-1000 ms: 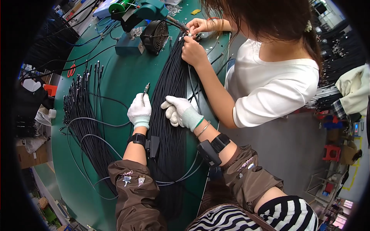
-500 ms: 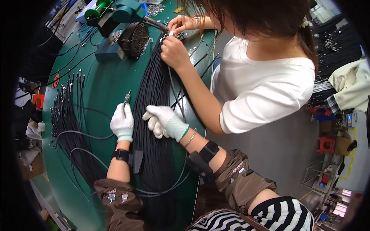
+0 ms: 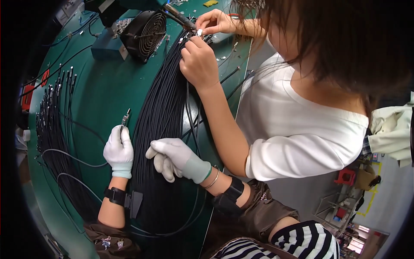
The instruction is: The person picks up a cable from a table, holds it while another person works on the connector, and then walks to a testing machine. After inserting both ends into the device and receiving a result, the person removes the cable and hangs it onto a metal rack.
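Note:
My left hand, in a white glove, pinches a cable with a metal connector standing up past the fingertips. A grey cable runs left from near this hand. To its right, my right hand, also gloved, hovers over or rests on a thick bundle of black cables. Its fingers are curled and pressed together, and anything inside them is hidden. At the bundle's far end, a co-worker's two bare hands handle a small white piece beside a metal nozzle.
A second bundle of black cables with metal ends lies left on the green table. A black fan and a blue box stand at the back. Orange-handled scissors lie far left. The co-worker's arm reaches in from the right.
The whole view has shifted, so the table and cables sit further left and my hands lower. Both my hands keep nearly the same pose; the connector stays in my left fingers.

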`<state>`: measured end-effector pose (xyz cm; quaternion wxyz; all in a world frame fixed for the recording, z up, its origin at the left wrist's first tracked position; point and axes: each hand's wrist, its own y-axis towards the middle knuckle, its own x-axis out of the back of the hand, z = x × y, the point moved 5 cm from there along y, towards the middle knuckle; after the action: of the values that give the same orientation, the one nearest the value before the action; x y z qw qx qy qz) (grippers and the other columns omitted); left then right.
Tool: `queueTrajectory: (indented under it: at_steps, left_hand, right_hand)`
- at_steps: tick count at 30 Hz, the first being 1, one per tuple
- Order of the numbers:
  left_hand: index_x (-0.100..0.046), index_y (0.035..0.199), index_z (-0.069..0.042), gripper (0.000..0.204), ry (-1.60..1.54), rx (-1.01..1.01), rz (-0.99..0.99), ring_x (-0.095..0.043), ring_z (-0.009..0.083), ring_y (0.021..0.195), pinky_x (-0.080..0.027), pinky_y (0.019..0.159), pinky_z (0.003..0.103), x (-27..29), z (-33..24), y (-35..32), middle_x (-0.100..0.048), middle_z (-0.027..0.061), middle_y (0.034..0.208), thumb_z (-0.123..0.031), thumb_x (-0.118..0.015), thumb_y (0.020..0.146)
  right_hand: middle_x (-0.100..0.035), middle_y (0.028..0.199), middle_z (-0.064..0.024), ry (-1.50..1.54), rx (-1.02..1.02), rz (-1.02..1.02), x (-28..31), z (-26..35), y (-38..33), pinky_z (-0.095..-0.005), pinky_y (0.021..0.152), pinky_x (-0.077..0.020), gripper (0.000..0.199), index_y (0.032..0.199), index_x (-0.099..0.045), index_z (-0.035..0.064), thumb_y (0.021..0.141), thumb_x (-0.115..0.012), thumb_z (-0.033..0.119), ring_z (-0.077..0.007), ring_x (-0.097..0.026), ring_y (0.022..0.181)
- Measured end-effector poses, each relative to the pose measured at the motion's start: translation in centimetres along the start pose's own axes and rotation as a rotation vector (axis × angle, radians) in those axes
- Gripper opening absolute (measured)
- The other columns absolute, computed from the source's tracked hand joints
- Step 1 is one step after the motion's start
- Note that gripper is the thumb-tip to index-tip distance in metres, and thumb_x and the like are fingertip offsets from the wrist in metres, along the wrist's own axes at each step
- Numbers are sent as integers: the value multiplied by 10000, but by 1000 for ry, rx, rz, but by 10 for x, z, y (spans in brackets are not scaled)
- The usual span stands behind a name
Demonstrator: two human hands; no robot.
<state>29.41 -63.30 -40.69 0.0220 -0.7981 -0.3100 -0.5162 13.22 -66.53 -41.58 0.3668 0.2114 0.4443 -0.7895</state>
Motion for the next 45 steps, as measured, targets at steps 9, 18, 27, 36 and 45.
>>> queueTrajectory:
  at_steps: [9, 18, 27, 36, 45]
  left_hand:
    - [-584, 869, -61, 121, -3, -29, 0, -573, 289, 575, -446, 507, 353, 3, -4, -1, -596, 117, 709, -158, -512, 859]
    - [-579, 907, -47, 123, 15, -57, 12, -568, 280, 564, -444, 510, 342, 3, -5, 1, -594, 124, 707, -137, -508, 863]
    - [-584, 922, -50, 138, -28, -28, 22, -560, 271, 545, -444, 516, 333, 2, -4, -1, -582, 126, 687, -155, -514, 865]
    - [-594, 899, -82, 133, 96, -83, -7, -596, 269, 584, -473, 541, 339, 2, -6, 7, -618, 97, 738, -186, -533, 843]
    - [-587, 911, -77, 155, 113, -64, -5, -591, 284, 612, -461, 546, 345, 2, -6, 7, -606, 116, 742, -200, -505, 865]
  right_hand:
    - [-572, 625, -96, -12, 222, 275, -16, 15, 8, -194, 340, -384, 307, 960, -530, -44, 924, -370, 217, -122, -504, 367]
    - [-573, 638, -95, 324, 237, 173, -4, 14, 9, -238, 370, -405, 290, 988, -528, -39, 919, -384, 202, -138, -494, 387]
    - [-573, 637, -65, -217, 12, -161, 35, -12, -78, -216, 413, -407, 253, 947, -552, -38, 901, -431, 179, -113, -506, 422]
    - [-576, 640, -65, -354, -35, -213, 23, -8, -82, -206, 443, -430, 236, 920, -557, -44, 893, -446, 163, -113, -539, 451]
    - [-553, 626, -58, -293, -159, -177, 18, -33, -58, -226, 442, -467, 294, 861, -539, -20, 887, -465, 264, -128, -568, 472]
